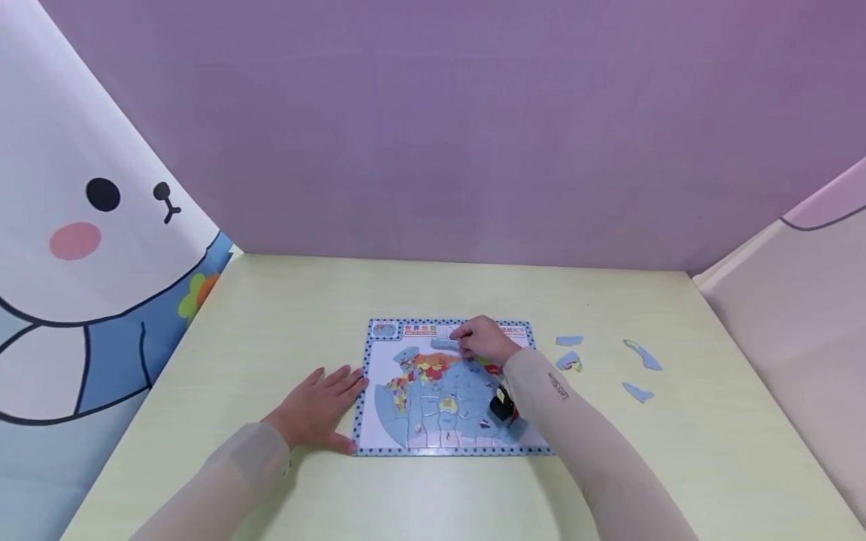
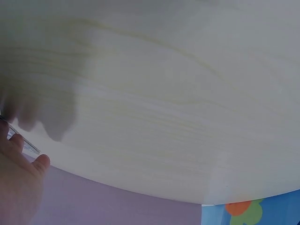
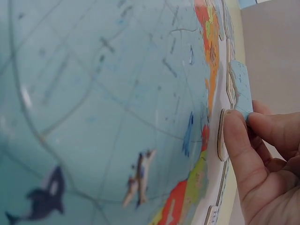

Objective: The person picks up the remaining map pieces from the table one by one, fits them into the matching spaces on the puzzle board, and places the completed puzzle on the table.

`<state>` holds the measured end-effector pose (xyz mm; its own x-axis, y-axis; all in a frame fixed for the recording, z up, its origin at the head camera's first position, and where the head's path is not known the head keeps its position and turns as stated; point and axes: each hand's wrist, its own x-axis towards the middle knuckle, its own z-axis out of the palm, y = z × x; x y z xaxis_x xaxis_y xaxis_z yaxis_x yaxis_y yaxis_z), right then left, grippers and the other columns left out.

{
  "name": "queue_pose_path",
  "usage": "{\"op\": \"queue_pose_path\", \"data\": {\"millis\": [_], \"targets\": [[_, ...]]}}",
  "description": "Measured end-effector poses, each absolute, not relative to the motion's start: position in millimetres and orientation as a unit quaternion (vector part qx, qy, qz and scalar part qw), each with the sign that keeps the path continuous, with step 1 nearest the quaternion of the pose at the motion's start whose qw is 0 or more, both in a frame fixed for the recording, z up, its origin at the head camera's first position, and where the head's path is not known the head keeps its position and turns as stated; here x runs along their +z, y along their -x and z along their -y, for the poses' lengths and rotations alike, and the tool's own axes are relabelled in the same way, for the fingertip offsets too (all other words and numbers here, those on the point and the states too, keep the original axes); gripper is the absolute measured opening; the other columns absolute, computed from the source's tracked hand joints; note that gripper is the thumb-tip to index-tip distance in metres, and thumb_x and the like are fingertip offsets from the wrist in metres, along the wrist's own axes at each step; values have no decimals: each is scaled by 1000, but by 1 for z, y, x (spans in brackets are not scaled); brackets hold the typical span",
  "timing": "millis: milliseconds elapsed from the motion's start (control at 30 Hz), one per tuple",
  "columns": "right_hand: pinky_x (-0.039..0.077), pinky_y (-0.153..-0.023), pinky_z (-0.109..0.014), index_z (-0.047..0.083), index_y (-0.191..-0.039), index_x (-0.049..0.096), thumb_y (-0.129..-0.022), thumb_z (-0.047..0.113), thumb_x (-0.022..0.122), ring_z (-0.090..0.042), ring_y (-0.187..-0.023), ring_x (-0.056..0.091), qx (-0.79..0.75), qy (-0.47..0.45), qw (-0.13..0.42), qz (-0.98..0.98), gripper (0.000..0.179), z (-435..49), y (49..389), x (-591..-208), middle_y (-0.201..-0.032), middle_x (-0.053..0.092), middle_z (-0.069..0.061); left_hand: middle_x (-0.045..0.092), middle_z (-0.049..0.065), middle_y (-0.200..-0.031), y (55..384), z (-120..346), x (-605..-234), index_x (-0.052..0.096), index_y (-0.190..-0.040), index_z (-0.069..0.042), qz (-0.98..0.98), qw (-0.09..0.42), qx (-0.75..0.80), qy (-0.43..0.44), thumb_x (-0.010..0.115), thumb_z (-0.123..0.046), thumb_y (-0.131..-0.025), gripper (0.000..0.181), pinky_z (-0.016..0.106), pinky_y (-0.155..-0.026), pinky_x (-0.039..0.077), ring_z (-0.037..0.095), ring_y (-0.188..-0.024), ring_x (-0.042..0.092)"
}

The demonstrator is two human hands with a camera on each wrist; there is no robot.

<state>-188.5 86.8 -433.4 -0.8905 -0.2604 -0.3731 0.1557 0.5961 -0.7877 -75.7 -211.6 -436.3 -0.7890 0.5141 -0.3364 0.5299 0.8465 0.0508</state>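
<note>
One blue puzzle piece [image 1: 443,344] is being pinched between thumb and finger of the right grip [image 1: 489,338], with the map board [image 1: 384,368] lying beneath. Four loose pieces [image 1: 570,340] are lying right of that grip on the tabletop [image 1: 304,300]; the left grip [image 1: 318,406], fingers apart, is touching the board's left border.

A purple backdrop [image 1: 460,150] rises behind a pale yellow wood-grained table [image 1: 291,300], flanked at left by a white-and-blue sheet [image 1: 40,488] printed with a pink-cheeked cartoon animal [image 1: 101,289] and green-and-orange flower [image 1: 205,291], at right by a whitish-and-pink sheet [image 1: 798,315] bearing a dark curved line [image 1: 815,228].
</note>
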Motion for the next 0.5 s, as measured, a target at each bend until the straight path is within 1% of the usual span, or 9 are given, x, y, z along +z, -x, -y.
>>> {"op": "queue_pose_path", "data": {"millis": [233,400,500], "targets": [[54,-72,-28,2,-108,71,-94,0,56,-18,-79,62,-441,41,239,-864,21,-82,189,-429,-112,64,-11,31,9,-155,77,212,-438,35,-148,-8,-945,163,-25,-282,64,-71,-73,102,58,-111,20,32,-142,23],[54,-73,-28,2,-110,71,-93,0,57,-19,-82,61,-434,46,247,-865,22,-76,189,-430,-114,63,-11,30,7,-155,76,212,-437,34,-149,-9,-946,168,-28,-274,63,-71,-72,103,57,-111,19,32,-143,22],[54,-74,-28,2,-110,71,-94,0,57,-19,-82,61,-435,44,252,-863,22,-74,189,-430,-112,64,-10,30,8,-155,76,212,-437,34,-149,-9,-946,170,-27,-274,63,-71,-72,103,57,-111,19,32,-143,22]]}}
